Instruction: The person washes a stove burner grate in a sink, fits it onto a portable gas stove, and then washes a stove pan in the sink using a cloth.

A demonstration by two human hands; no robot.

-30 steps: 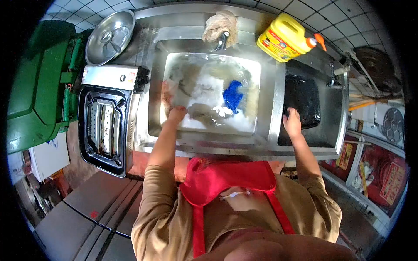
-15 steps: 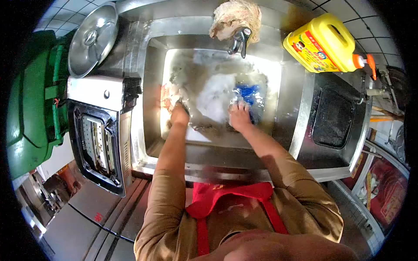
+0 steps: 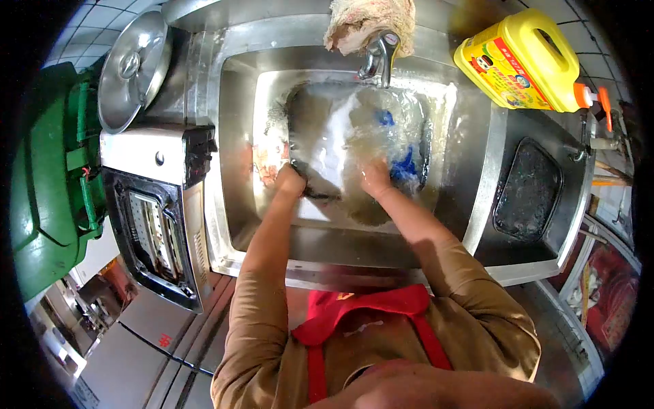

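Note:
A dark-rimmed tray (image 3: 294,129) lies in cloudy, foamy water inside a steel sink (image 3: 238,136). My left hand (image 3: 291,181) is closed on the tray's left edge, near its front corner. Toward the middle of the tray, my right hand (image 3: 375,178) is partly under water; splashing and blur hide its fingers and anything in them. Just right of that hand is a crumpled blue thing (image 3: 405,165), with a smaller blue patch (image 3: 386,118) farther back. Its kind is unclear through the water. Above the sink's back edge stands a metal faucet (image 3: 380,58).
A beige cloth (image 3: 371,24) hangs behind the faucet. Back right stands a yellow detergent jug (image 3: 518,65) with an orange pump. Another black tray (image 3: 528,191) lies in the right basin. A metal lid (image 3: 133,71), an oven-like appliance (image 3: 153,211) and a green bin (image 3: 48,177) are left.
My right hand has moved slightly nearer and deeper into the water. The tray's dark rim shows more clearly, and the blue thing appears as two patches. My left hand stays at the left edge.

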